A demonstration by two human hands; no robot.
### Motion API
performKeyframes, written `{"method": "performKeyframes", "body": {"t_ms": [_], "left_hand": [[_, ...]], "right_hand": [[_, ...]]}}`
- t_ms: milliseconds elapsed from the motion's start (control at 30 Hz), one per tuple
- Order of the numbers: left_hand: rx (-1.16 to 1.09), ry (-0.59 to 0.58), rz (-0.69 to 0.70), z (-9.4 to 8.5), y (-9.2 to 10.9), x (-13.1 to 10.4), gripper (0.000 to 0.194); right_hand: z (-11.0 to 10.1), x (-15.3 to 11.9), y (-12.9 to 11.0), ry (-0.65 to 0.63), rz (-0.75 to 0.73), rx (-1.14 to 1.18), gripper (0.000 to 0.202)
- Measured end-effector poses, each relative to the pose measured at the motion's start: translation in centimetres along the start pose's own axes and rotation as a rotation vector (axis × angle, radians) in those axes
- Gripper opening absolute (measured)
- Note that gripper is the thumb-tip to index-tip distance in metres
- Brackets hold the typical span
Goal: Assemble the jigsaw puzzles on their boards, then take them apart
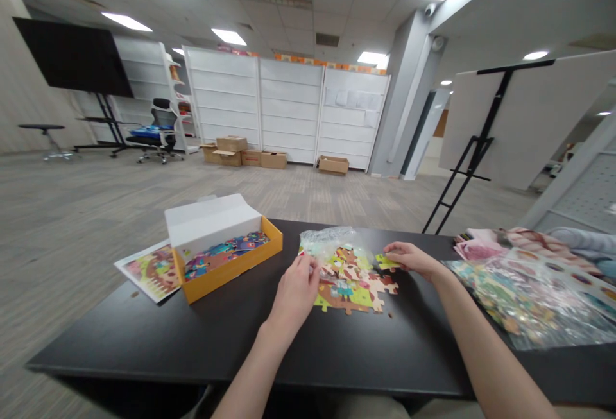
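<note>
A partly joined jigsaw puzzle (344, 290) with a farm-like picture lies on the black table. A crumpled clear plastic bag (332, 237) rests over its far side, with more pieces in or under it. My left hand (297, 285) is at the puzzle's left edge, fingers curled together; a small red-and-white bit shows at the fingertips, too little to name. To the right of the puzzle, my right hand (411, 258) pinches a yellow-green puzzle piece (385, 262) between thumb and fingers. That piece is close to the puzzle's upper right side.
A yellow box (235, 274) with its white lid up holds colourful pieces, beside a picture sheet (153, 271). At right lie a clear bag of puzzle pieces (505, 297) and folded cloths (539, 242). Beyond the table (231, 342) stand an easel (474, 143) and cardboard boxes (250, 157).
</note>
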State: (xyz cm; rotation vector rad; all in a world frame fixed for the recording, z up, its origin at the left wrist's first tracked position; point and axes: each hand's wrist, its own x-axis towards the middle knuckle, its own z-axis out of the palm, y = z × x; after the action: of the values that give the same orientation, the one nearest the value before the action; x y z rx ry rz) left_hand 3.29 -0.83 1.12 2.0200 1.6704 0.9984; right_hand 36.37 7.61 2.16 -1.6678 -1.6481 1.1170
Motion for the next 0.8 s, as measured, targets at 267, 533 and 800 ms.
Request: {"method": "performKeyframes", "body": {"t_ms": [267,533,800], "left_hand": [[-0.035,0.048,0.046,0.8,1.2,-0.3,0.009],[0.146,0.011,-0.003,0.2,1.4,-1.3,0.011],[0.163,-0.012,0.018,0.4,1.5,-1.2,0.012]], "right_hand": [[1.2,-3.6,-3.3,-0.442,-0.220,0.267,0.041],[7.8,-2.9,-4.8,-0.445,-0.239,0.359,0.075],[2.3,-4.7,-5.5,-0.670,-0.267,0.125,0.053]]}}
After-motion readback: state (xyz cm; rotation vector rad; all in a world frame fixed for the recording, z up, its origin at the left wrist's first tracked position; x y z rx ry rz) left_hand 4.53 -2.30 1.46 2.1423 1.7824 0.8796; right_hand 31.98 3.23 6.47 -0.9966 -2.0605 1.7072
